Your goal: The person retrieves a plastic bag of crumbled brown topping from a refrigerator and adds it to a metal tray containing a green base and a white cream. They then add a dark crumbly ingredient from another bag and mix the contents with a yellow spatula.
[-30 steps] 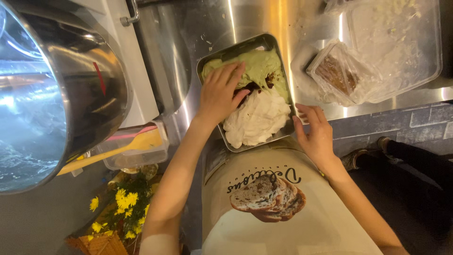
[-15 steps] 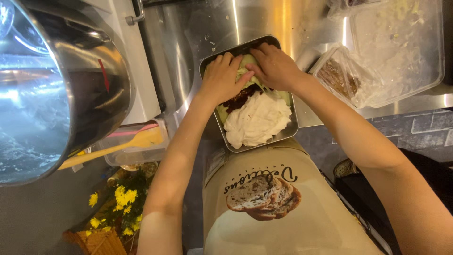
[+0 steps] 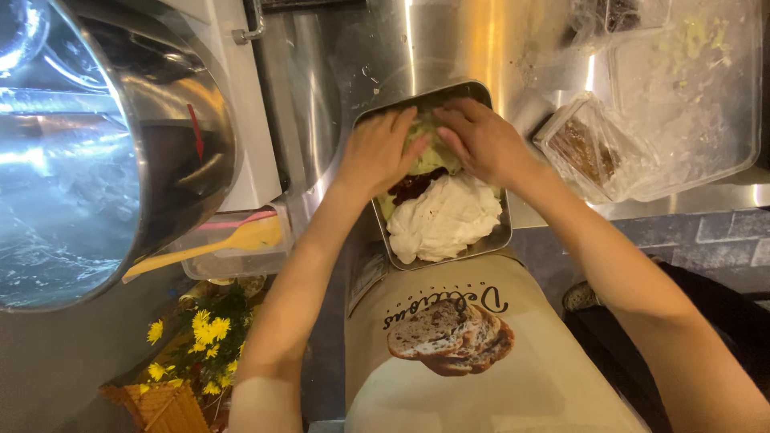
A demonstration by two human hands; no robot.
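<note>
A rectangular metal tray [image 3: 496, 237] sits at the near edge of a steel counter. In it lie a pale green lump of dough [image 3: 434, 154], a dark reddish filling [image 3: 413, 185] and a white lump of dough [image 3: 443, 219]. My left hand [image 3: 377, 152] rests on the left side of the green dough with fingers curved over it. From the right, my right hand [image 3: 484, 142] presses on the same green dough. Both hands cover much of it.
A large steel mixing bowl [image 3: 96, 152] fills the left. Below it a clear tub [image 3: 233, 248] holds a yellow spatula [image 3: 241, 238]. A wrapped dark block [image 3: 589, 148] and a clear plastic tub [image 3: 690, 88] lie right. Yellow flowers [image 3: 200, 337] stand on the floor.
My right hand has come up from the tray's lower right corner onto the green dough. Both hands now press the dough together; the left hand has shifted slightly.
</note>
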